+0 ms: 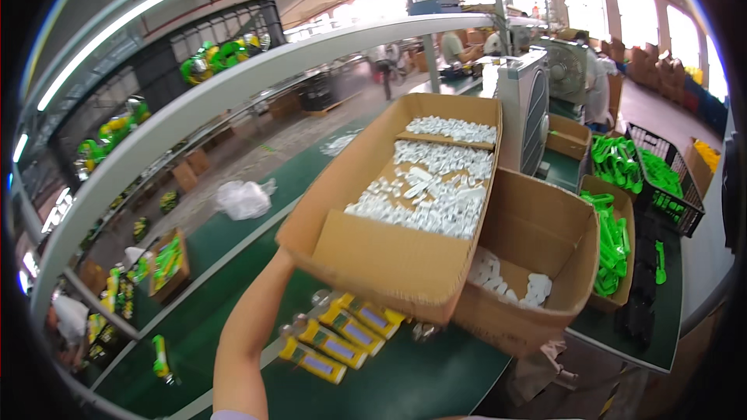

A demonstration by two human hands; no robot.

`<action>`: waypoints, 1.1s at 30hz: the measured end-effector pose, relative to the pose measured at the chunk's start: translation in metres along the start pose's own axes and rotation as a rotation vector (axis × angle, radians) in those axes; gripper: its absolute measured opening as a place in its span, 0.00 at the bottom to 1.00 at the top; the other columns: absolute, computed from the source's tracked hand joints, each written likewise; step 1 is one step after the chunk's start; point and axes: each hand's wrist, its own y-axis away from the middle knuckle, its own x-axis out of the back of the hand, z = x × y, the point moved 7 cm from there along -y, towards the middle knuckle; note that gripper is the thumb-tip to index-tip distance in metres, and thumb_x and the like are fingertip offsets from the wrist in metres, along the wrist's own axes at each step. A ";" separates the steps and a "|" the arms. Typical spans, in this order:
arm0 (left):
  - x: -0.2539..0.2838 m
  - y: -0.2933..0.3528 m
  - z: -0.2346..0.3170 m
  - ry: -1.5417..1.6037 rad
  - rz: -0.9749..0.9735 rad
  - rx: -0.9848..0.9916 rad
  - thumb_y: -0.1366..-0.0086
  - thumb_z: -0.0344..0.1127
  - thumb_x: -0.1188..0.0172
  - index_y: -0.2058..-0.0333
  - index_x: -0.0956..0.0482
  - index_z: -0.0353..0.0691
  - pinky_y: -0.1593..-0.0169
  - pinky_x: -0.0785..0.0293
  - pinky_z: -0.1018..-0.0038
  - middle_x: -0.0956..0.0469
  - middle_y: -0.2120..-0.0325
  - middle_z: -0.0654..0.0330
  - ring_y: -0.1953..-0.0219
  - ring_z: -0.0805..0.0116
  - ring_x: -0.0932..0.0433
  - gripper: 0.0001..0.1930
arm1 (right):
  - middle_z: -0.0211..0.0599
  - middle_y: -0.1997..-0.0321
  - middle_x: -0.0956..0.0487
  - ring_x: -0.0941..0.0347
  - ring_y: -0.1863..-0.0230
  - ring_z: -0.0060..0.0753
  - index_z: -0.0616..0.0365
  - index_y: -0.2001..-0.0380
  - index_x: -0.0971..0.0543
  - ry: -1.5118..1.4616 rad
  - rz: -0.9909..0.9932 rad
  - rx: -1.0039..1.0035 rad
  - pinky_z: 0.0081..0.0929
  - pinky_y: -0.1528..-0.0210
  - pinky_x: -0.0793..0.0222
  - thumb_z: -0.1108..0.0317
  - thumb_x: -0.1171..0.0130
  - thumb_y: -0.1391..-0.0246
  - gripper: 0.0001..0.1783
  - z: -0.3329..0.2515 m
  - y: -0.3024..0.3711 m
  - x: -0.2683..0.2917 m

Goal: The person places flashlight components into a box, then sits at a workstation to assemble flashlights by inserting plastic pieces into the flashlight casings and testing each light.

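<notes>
My left forearm (243, 342) rises from the lower edge to the near left corner of a large cardboard box (389, 253). That box is tilted and holds many small white plastic parts (440, 190), some behind a cardboard strip. My left hand is hidden behind or under the box corner, so its fingers and grip do not show. Below the box, several yellow pieces with pale labels and clear round ends (342, 342) lie in a row on the green work surface (397, 377). My right hand is out of view.
Right of the large box is a deeper cardboard box (537, 225) with white pieces. Beyond it are a box of green parts (611, 249) and a black crate (673, 194). A pale rail (257, 54) arches overhead. A clear plastic bag (245, 198) lies left on the belt.
</notes>
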 end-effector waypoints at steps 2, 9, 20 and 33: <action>-0.005 0.022 -0.051 -0.082 -0.023 0.027 0.47 0.39 0.36 0.57 0.33 0.34 0.61 0.24 0.52 0.19 0.68 0.44 0.65 0.46 0.19 0.23 | 0.50 0.79 0.25 0.29 0.80 0.51 0.61 0.75 0.22 0.284 -0.106 -0.029 0.40 0.76 0.34 0.66 0.44 0.49 0.09 0.008 0.008 0.014; 0.094 0.210 -0.024 -0.050 -0.097 -0.051 0.46 0.41 0.38 0.55 0.36 0.34 0.59 0.25 0.49 0.21 0.68 0.40 0.64 0.38 0.21 0.25 | 0.37 0.68 0.21 0.27 0.79 0.25 0.58 0.55 0.24 -0.284 0.071 -0.630 0.24 0.80 0.30 0.56 0.52 0.35 0.18 -0.036 0.067 0.086; 0.042 0.481 0.026 0.180 -0.153 0.040 0.46 0.38 0.37 0.51 0.33 0.37 0.67 0.25 0.54 0.24 0.66 0.51 0.65 0.50 0.21 0.26 | 0.38 0.36 0.35 0.36 0.37 0.40 0.48 0.32 0.46 -0.795 0.218 -0.540 0.51 0.42 0.34 0.45 0.62 0.32 0.32 -0.103 0.137 0.046; 0.020 0.508 0.005 1.000 -0.287 0.260 0.42 0.34 0.35 0.44 0.32 0.35 0.65 0.24 0.71 0.21 0.56 0.49 0.62 0.63 0.21 0.28 | 0.39 0.44 0.28 0.30 0.43 0.38 0.57 0.42 0.32 -0.595 0.351 -0.682 0.44 0.55 0.22 0.50 0.60 0.30 0.25 -0.088 0.156 0.072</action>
